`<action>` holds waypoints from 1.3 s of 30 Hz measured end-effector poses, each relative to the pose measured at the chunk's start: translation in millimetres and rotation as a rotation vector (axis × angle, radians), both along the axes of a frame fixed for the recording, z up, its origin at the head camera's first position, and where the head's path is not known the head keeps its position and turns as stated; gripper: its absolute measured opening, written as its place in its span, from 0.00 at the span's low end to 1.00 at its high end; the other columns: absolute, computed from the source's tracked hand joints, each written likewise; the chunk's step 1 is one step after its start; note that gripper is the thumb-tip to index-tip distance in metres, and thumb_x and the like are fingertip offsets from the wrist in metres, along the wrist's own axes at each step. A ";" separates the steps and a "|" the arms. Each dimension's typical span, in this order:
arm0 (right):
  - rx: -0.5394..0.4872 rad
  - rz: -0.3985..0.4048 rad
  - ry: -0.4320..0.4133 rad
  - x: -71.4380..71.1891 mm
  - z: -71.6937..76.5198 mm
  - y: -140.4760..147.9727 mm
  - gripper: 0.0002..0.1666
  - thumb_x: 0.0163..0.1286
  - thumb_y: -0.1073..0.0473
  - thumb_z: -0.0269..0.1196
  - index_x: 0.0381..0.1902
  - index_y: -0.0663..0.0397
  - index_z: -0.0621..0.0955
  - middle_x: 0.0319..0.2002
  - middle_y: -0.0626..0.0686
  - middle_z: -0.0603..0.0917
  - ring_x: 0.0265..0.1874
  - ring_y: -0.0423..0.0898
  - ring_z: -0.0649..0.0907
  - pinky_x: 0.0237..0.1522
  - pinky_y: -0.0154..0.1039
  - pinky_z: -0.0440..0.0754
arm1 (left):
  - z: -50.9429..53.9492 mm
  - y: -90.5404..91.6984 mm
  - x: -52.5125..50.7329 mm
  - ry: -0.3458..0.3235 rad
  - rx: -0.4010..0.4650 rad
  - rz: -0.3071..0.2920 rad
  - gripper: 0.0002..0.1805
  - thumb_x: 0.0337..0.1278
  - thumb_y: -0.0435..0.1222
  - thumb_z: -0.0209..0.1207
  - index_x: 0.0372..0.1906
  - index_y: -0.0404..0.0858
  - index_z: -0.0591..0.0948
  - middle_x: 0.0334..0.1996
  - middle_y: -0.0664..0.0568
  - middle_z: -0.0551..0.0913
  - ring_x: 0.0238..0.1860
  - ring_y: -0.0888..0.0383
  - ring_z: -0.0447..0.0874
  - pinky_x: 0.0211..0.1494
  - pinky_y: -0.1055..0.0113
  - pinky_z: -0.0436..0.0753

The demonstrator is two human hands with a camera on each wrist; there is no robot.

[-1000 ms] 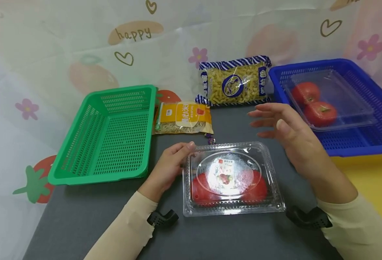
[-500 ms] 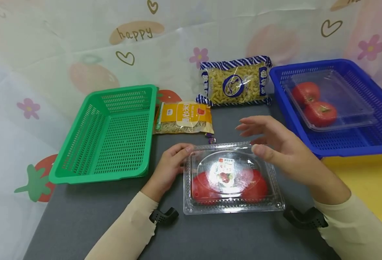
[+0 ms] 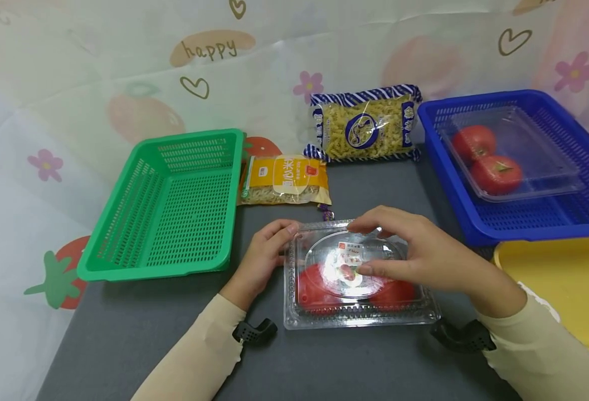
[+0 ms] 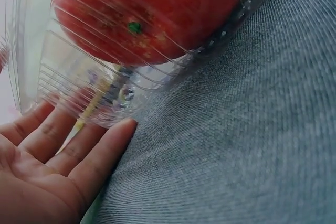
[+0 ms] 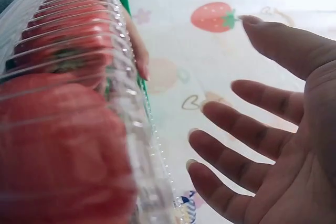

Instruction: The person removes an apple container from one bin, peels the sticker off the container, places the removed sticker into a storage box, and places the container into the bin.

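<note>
Here, from the head, the left hand [image 3: 259, 262] grips the clear container [image 3: 361, 321] by its far left corner at the grey tabletop [image 3: 294, 365], while the right hand [image 3: 419, 250] hovers over its top. The left wrist view shows fingertips against its side near a tomato [image 4: 157, 9], though how firmly is hard to tell. From the right wrist, the right hand is spread wide, apart from the container.

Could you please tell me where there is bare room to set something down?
The table is bare in front of the box, between the sleeves, and in the patch bordered by the pasta bag, blue basket and right hand. The green basket is free inside. It is crowded around the box's far left corner, by the left hand, orange bag and purple wrapper.
</note>
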State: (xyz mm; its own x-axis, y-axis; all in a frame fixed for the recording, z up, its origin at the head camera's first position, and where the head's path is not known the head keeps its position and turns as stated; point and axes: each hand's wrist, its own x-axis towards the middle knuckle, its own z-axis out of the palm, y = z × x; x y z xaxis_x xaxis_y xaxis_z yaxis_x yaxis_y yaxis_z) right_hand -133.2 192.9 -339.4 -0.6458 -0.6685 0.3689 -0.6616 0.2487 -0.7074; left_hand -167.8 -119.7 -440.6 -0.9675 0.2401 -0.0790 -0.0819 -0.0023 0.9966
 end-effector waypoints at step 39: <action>0.250 0.028 0.143 2.1 -21.5 -20.3 0.07 0.72 0.60 0.77 0.41 0.40 0.90 0.51 0.41 0.82 0.53 0.46 0.79 0.57 0.53 0.81 | 0.9 1.6 0.5 -0.013 0.000 -0.003 0.23 0.82 0.49 0.58 0.62 0.34 0.82 0.56 0.43 0.86 0.52 0.49 0.87 0.47 0.58 0.90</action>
